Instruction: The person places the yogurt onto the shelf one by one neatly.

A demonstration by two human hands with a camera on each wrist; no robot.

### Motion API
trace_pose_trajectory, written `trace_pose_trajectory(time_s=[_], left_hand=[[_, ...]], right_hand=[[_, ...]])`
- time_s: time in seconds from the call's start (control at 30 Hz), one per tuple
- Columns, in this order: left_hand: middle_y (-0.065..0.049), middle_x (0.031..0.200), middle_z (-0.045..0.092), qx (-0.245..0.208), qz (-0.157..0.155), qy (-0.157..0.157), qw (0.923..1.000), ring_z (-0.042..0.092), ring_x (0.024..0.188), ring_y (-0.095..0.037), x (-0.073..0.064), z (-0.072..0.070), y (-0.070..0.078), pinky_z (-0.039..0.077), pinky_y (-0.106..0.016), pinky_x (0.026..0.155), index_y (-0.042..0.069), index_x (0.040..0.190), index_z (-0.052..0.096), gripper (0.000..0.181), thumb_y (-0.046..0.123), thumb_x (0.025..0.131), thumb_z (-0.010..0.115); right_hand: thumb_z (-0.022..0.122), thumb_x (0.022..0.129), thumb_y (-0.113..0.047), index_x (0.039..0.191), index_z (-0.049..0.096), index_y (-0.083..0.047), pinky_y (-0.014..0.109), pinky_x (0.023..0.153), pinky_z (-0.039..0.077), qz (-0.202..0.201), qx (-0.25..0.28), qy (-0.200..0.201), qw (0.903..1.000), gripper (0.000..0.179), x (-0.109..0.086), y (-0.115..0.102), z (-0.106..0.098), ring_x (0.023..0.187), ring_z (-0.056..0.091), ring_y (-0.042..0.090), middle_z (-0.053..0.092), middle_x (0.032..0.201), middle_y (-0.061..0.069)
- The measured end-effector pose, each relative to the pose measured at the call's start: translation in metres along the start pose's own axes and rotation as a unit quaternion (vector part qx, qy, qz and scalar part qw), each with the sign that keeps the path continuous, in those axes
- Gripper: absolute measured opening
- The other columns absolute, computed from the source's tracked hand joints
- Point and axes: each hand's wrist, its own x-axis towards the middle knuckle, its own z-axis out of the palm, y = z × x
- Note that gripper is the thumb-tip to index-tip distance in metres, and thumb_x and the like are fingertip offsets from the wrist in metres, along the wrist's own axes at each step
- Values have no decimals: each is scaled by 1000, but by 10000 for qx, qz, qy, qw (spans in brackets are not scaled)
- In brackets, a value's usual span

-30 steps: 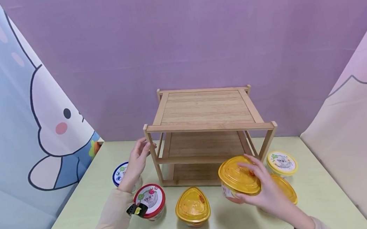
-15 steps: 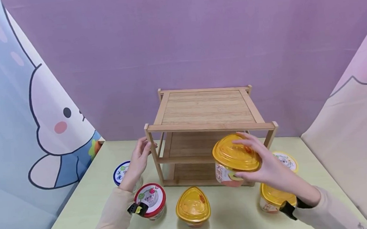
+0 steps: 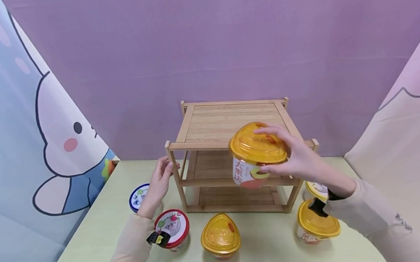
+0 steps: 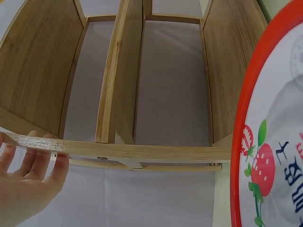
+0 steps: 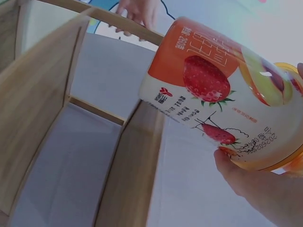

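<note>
My right hand (image 3: 298,157) grips a fruit cup (image 3: 250,170) with an amber domed lid, held up in front of the rack's top shelf. In the right wrist view the cup's (image 5: 208,90) printed strawberry and peach label shows, tilted, with a thumb against its side. My left hand (image 3: 160,176) holds the front left post of the wooden rack (image 3: 236,121); fingertips show past the post. The left wrist view has these fingers (image 4: 33,165) at the post, and the red-rimmed lid (image 4: 274,142) of a tub close by.
A second amber-lidded cup (image 3: 220,234) stands in front of the rack and a third (image 3: 316,222) at right. A yellow-rimmed tub (image 3: 316,189) is partly hidden by the right arm. Left stand a red-lidded tub (image 3: 172,227) and a blue-rimmed tub (image 3: 138,195).
My right hand has lifted the amber-lidded cup up and slightly left, from low by the rack's right front to the height of its top shelf. The left hand stays on the post.
</note>
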Motion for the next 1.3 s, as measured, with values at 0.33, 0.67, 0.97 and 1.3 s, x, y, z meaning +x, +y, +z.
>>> trace_pose_trajectory(time_s=[0.33,0.67,0.97,1.3], left_hand=[[-28,102,51,25,5,-64,10000,50,89,-3,0,1,1,40,-17,83,-7,119,37,28,9,96,33],[-25,102,51,77,-100,-33,9999,52,94,-14,-1,1,1,41,-30,88,-5,118,37,27,11,97,32],[-22,100,52,152,-88,-41,9998,51,97,-25,-2,2,0,41,-40,88,-3,117,38,27,13,97,33],[-23,100,52,221,-9,-62,9997,52,94,-16,-2,1,0,42,-31,86,-5,118,37,28,13,97,32]], right_hand=[[72,70,0,124,43,-2,21,78,47,102,296,-222,9993,62,40,-10,-12,108,45,27,31,136,14],[71,74,-9,126,43,-8,28,76,49,456,624,-417,9961,59,83,-21,-18,101,49,21,38,131,7],[73,72,-17,125,45,-17,33,81,46,754,295,-414,9959,60,116,-21,-14,101,49,17,43,126,0],[74,71,-18,125,45,-19,33,84,44,1023,527,-612,9915,61,144,-9,-1,100,49,18,46,122,2]])
